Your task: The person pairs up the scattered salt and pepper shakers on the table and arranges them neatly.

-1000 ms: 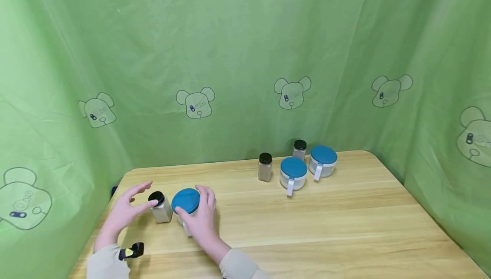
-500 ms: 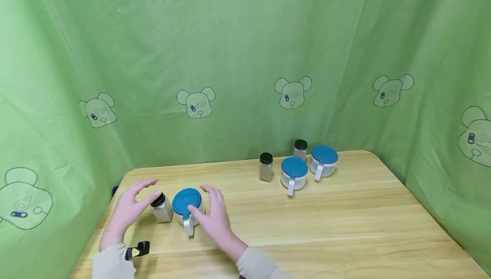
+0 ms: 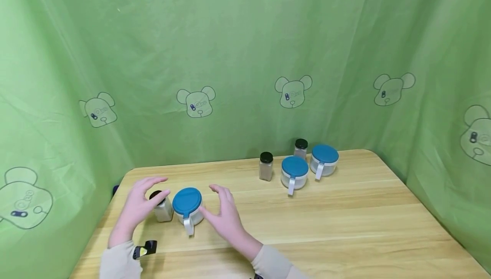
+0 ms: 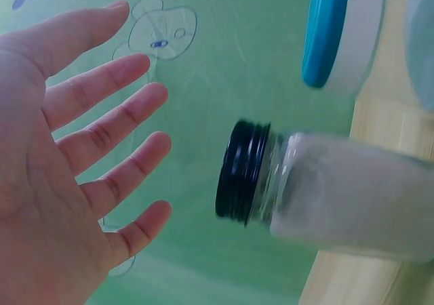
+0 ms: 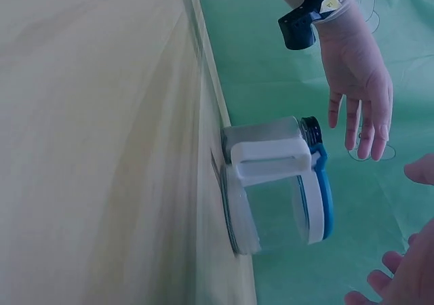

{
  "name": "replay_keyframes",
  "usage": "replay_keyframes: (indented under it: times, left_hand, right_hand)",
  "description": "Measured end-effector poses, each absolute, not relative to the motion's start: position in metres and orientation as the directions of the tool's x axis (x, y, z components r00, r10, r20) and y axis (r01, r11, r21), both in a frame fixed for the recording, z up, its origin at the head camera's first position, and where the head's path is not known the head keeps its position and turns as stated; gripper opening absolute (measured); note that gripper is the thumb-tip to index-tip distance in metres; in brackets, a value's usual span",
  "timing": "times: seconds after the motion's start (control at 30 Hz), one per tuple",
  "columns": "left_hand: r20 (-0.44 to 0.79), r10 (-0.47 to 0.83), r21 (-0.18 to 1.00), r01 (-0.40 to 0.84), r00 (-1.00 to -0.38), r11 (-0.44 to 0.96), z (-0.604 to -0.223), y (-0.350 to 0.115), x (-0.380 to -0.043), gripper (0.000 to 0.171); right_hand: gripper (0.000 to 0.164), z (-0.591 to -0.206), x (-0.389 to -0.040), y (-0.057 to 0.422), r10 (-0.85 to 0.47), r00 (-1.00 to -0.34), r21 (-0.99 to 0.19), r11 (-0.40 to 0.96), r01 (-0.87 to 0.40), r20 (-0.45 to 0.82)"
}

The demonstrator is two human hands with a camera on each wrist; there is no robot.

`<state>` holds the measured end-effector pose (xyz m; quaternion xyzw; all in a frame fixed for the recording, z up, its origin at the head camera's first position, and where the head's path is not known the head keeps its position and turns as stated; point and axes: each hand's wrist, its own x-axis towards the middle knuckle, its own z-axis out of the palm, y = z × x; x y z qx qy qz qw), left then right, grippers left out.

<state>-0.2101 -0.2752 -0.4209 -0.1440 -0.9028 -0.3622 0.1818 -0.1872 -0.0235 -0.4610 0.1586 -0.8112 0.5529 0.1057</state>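
Note:
At the left of the table, a square jar with a black lid (image 3: pixel 164 211) and pale contents stands upright. Just right of it is a clear seasoning pot with a blue lid (image 3: pixel 186 201) and a white handle pointing toward me. My left hand (image 3: pixel 139 205) hovers over the black-lidded jar, fingers spread; in the left wrist view a gap shows between the fingertips and the lid (image 4: pixel 239 171). To the right of the pot, my right hand (image 3: pixel 226 218) is held with thumb and fingers apart and nothing between them. Its thumb appears close to the pot's side in the head view.
Toward the back right stand two more blue-lidded pots (image 3: pixel 294 167) (image 3: pixel 324 154) and two small black-lidded jars (image 3: pixel 265 168) (image 3: pixel 301 147). A green curtain (image 3: pixel 245 66) with bear-face prints hangs behind the wooden table (image 3: pixel 326 236) and at both sides.
My right hand has come off the blue-lidded pot and moved right. The left hand has shifted right, above the black-lidded jar. The pot and the jar stay in about the same place.

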Motion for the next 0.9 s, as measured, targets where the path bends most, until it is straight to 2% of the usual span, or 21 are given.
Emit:
replay_keyframes:
  times: [0.47, 0.9]
  left_hand:
    - [0.428, 0.203, 0.543, 0.430, -0.881, 0.721, -0.422, -0.243, -0.214, 0.040]
    - [0.433, 0.237, 0.477, 0.444, -0.870, 0.758, -0.425, -0.217, -0.213, 0.042]
  right_hand:
    - [0.064, -0.460, -0.194, 0.011, -0.140, -0.919, -0.833, 0.390, -0.392, 0.368]
    - [0.061, -0.458, -0.205, 0.040, -0.077, -0.914, -0.823, 0.410, -0.392, 0.397]
